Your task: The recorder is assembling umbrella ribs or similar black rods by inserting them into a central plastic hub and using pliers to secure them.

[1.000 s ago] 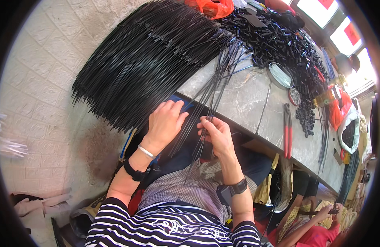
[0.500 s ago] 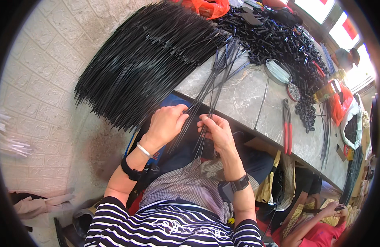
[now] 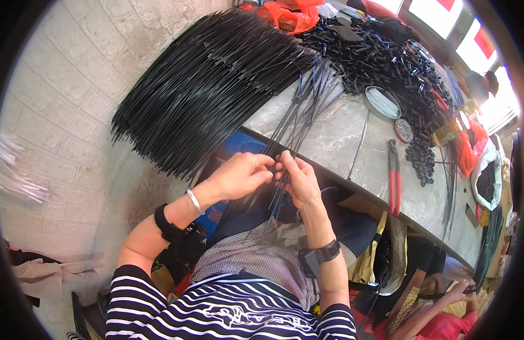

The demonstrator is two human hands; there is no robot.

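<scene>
My right hand [image 3: 300,180] is closed, pinching thin black rods [image 3: 294,131] that reach from the tabletop over the table edge toward my lap. Right beside its fingertips is my left hand [image 3: 244,175], its fingers curled in and its thumb close to them. Whatever sits between the left fingers is too small to make out. More loose rods lie fanned on the grey marbled table [image 3: 336,133] ahead of my hands. A large stack of black rods [image 3: 188,96] is piled to the left, overhanging the table edge.
Small black tubular parts [image 3: 381,62] are heaped at the far right. Nearer are a round tin [image 3: 382,103] of pale strips, a small dish of beads [image 3: 404,130] and red-handled pliers [image 3: 394,181]. Another person's hand [image 3: 457,292] shows at lower right.
My left hand has come down and right along the rods to my right fingertips, its elbow swinging outward. My right hand stays nearly in place, still gripping rods.
</scene>
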